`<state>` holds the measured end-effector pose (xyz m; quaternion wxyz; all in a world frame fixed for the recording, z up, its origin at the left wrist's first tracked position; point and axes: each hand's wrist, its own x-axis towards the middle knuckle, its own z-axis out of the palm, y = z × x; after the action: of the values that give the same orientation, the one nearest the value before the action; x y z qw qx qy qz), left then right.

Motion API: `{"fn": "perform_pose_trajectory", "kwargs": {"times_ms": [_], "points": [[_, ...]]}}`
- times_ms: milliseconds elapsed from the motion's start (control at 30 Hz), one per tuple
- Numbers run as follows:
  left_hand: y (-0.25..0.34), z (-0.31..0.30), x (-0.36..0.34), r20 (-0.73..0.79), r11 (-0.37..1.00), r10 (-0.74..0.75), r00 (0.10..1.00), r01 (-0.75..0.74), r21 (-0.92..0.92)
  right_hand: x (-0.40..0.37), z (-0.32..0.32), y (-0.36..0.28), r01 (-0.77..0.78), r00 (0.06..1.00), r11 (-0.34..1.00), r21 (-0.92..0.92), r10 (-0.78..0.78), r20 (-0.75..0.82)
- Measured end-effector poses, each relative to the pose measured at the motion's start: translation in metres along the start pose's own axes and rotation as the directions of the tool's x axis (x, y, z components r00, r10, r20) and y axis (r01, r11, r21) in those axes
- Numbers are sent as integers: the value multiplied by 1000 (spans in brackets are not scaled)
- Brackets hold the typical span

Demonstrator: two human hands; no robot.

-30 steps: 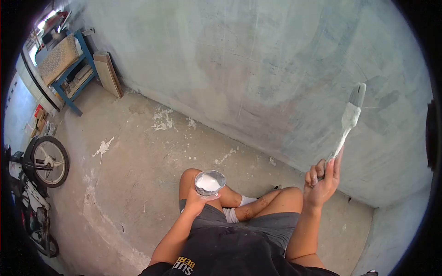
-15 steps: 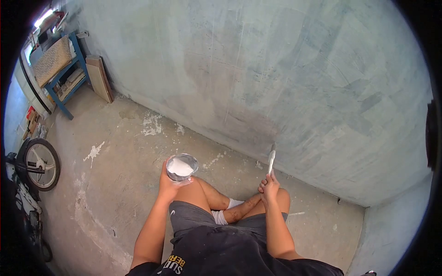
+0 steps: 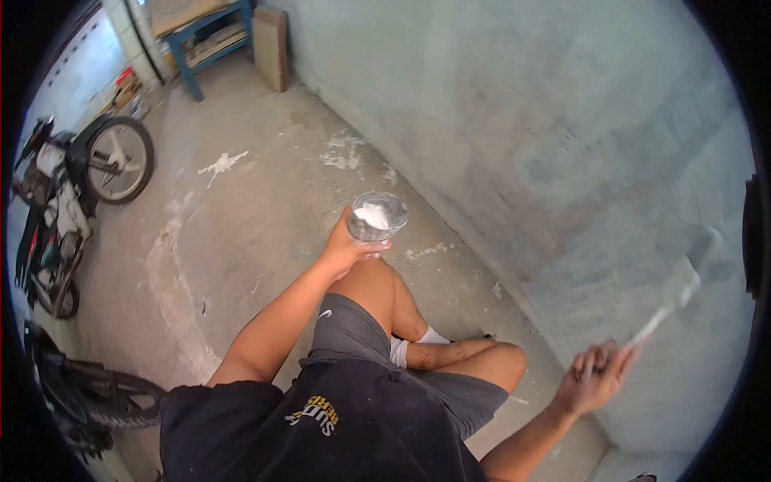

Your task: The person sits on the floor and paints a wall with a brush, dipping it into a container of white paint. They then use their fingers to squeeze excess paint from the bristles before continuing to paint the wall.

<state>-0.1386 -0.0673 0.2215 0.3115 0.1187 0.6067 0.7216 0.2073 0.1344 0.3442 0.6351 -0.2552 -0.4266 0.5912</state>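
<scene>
Wall: flat, grey-green, patchily coated. Floor: rough, concrete-like, spattered white. Brush: long, white-smeared handle gripped in the curled fingers of the right hand; blurred bristles stand before the wall, contact uncertain. Cup: round, open-topped, grey-smeared, above the knee, with the left hand's fingers wrapped around it. White paste: smooth, inside the cup.
</scene>
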Motion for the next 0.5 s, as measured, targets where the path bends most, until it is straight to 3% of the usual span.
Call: {"fn": "perform_pose_trajectory", "kwargs": {"times_ms": [33,67,133,200,267,300,333,400,500], "points": [[3,1,3,-6,1000,13,1000,-13,-3,0,-5,-2,78,995,997,17,-79,53],[1,-1,7,-43,999,31,999,-32,-11,2,-5,5,62,994,997,36,-65,87],[-5,-9,19,-38,995,94,995,-92,39,4,-2,19,230,973,962,-148,-226,45],[-9,-14,24,-57,993,95,994,-91,70,14,-26,77,245,968,911,-332,-246,42],[-1,-13,26,-50,994,64,997,-59,89,21,-37,134,15,997,905,-426,18,74],[1,-10,24,-81,995,86,993,-82,49,21,-46,159,-256,961,899,-355,277,10],[6,-7,23,-106,994,107,989,-106,15,17,-56,183,-510,854,820,-259,519,-38],[13,3,18,-147,992,122,982,-123,3,-1,-91,231,-645,758,710,-282,642,-118],[18,15,9,-181,987,133,974,-147,-62,-32,-107,239,-713,698,672,-198,708,-107]]}}
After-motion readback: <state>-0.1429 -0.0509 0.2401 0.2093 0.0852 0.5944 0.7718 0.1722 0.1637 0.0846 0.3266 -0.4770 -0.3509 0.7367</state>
